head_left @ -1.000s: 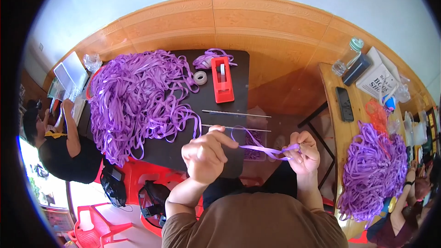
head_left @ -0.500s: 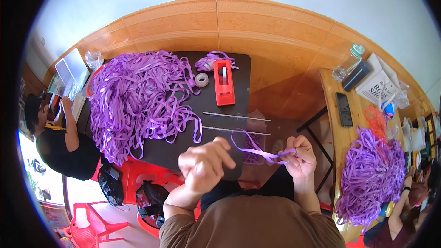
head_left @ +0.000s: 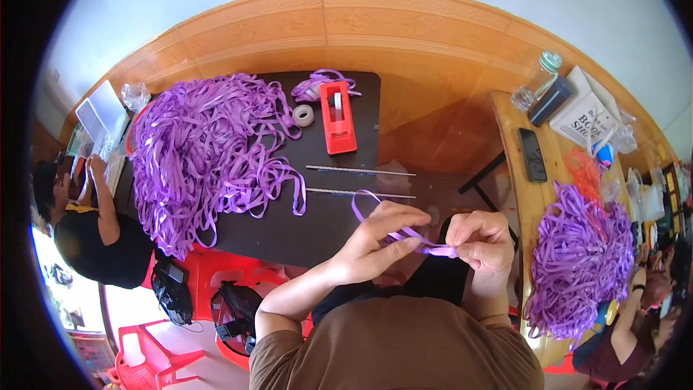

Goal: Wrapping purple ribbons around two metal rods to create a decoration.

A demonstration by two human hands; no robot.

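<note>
Ribbon (head_left: 437, 250): off the counter (head_left: 274, 235), near its edge; likely light, limp, slippery; best pinched flat.
Left grip (head_left: 377, 245): thumb and fingers about ribbon; cannot tell whether clasped.
Right grip (head_left: 484, 243): thumb and fingers pinched on ribbon.

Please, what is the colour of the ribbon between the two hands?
The ribbon is purple, clearest in the head view.

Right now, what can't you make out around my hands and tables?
In the head view:
Ribbon inside the right fingers: hidden by them.
Left hand: its own fingers hide whether it pinches the ribbon.
Table beneath the left pile: covered by the pile.
Person at far right: partly cut off by the lens rim.
</note>
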